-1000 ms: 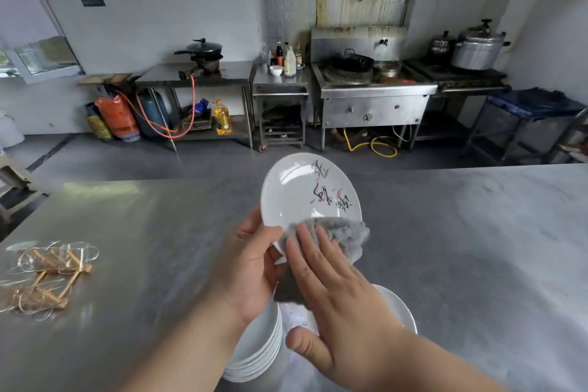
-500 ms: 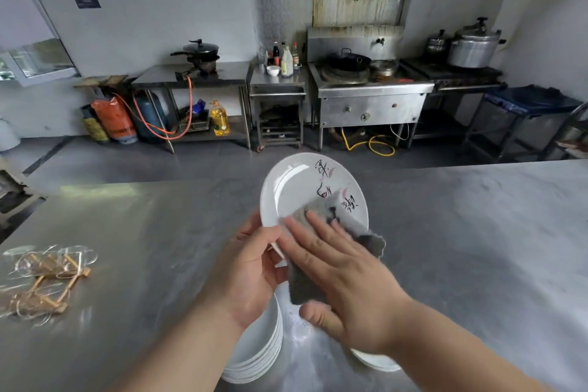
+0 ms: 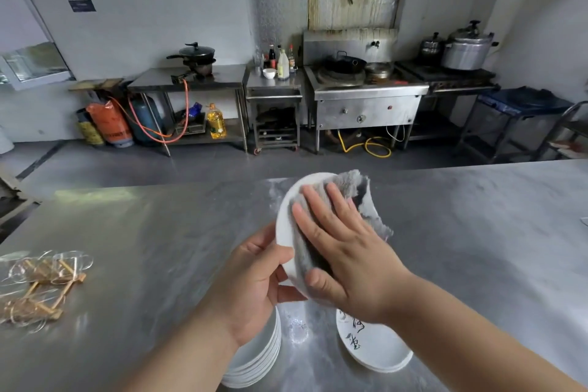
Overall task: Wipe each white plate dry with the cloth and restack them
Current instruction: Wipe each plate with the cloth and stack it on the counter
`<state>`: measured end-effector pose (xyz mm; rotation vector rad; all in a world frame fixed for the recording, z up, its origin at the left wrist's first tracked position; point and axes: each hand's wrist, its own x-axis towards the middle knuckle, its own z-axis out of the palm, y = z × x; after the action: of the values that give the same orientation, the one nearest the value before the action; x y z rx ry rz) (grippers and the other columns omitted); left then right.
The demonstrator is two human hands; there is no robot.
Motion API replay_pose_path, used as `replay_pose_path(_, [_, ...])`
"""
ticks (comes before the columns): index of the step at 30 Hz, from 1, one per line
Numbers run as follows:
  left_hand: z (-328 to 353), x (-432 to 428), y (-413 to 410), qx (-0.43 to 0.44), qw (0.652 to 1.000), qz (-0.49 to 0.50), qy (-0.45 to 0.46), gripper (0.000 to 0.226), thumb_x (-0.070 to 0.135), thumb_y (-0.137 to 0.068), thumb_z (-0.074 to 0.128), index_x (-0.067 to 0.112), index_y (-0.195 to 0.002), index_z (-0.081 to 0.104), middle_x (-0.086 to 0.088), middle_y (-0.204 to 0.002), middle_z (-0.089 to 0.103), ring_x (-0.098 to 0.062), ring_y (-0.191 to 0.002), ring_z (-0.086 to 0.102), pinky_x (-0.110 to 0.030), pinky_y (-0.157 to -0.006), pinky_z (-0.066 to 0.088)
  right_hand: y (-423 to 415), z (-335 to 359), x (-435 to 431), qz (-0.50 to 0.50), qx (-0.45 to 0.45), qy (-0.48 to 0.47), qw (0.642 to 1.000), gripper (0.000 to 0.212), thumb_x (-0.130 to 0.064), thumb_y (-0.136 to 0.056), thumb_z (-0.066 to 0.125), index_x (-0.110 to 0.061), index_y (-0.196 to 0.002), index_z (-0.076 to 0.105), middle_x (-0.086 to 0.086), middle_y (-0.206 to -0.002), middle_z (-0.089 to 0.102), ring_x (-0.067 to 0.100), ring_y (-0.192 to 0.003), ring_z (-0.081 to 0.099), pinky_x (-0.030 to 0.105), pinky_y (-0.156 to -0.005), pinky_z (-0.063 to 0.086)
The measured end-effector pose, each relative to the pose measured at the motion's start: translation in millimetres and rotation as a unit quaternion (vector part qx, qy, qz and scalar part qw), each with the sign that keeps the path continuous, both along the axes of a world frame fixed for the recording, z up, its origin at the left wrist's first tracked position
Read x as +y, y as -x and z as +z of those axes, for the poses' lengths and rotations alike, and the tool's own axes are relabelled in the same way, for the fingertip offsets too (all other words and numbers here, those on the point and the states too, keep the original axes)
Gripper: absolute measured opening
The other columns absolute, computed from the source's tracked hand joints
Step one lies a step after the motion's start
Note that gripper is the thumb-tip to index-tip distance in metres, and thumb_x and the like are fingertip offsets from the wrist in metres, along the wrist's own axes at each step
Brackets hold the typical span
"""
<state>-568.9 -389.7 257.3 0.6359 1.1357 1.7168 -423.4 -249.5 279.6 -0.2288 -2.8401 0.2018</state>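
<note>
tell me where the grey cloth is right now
Head view, centre: the grey cloth is spread against the plate, pressed there under the right hand.

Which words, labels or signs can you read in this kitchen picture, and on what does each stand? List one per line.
No text can be read for certain.
Plate on the table: black brush characters, too blurred to read.
Wall sign: dark plaque, text too small.
Oil bottle: label blurred.
Orange gas cylinder: print too small.
</note>
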Motion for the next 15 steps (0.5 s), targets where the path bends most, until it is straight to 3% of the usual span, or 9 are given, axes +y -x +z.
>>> replay_pose_path(4, [9,0,1,0.009,1.0,-0.022,-0.005,0.047,0.01,-0.086,0.058,0.018,-0.131,0.072,-0.029,-0.118,0.072,-0.036,-0.097,0.072,-0.049,-0.073,0.062,9,15,15,0.005,0.012,-0.063,0.998,0.091,-0.078,-0.094,0.007,-0.025,-0.167,0.012,0.001,-0.175,-0.003,0.031,-0.161,-0.011,0.056,-0.129,0.005])
replay_pose_path(7, [16,0,5,-0.003,1.0,0.003,-0.016,0.055,0.016,-0.075,0.07,0.021,-0.13,0.073,-0.028,-0.125,0.071,-0.041,-0.102,0.067,-0.051,-0.074,0.063,4,17,27,-0.064,0.022,-0.045,0.997,0.091,-0.078,-0.095,0.004,-0.022,-0.167,0.01,0.002,-0.175,-0.006,0.028,-0.16,-0.015,0.057,-0.129,0.006])
replay_pose_path(10, [15,-3,3,-0.008,1.0,0.015,-0.004,0.053,0.013,-0.076,0.067,0.023,-0.127,0.075,-0.027,-0.124,0.072,-0.038,-0.098,0.068,-0.054,-0.074,0.063,-2,6,25,-0.123,-0.004,-0.036,0.992,0.092,-0.079,-0.095,0.0,-0.02,-0.167,0.005,0.001,-0.173,-0.016,0.027,-0.159,-0.021,0.054,-0.129,0.007])
replay_pose_path(15, [15,-3,0,0.038,0.998,-0.001,0.054,0.046,0.01,-0.08,0.056,0.015,-0.121,0.076,-0.03,-0.112,0.072,-0.041,-0.096,0.068,-0.061,-0.082,0.057,7,9,17,-0.021,-0.003,-0.093,0.995,0.089,-0.078,-0.095,0.016,-0.024,-0.166,0.017,-0.001,-0.175,0.001,0.029,-0.161,-0.005,0.051,-0.13,0.006])
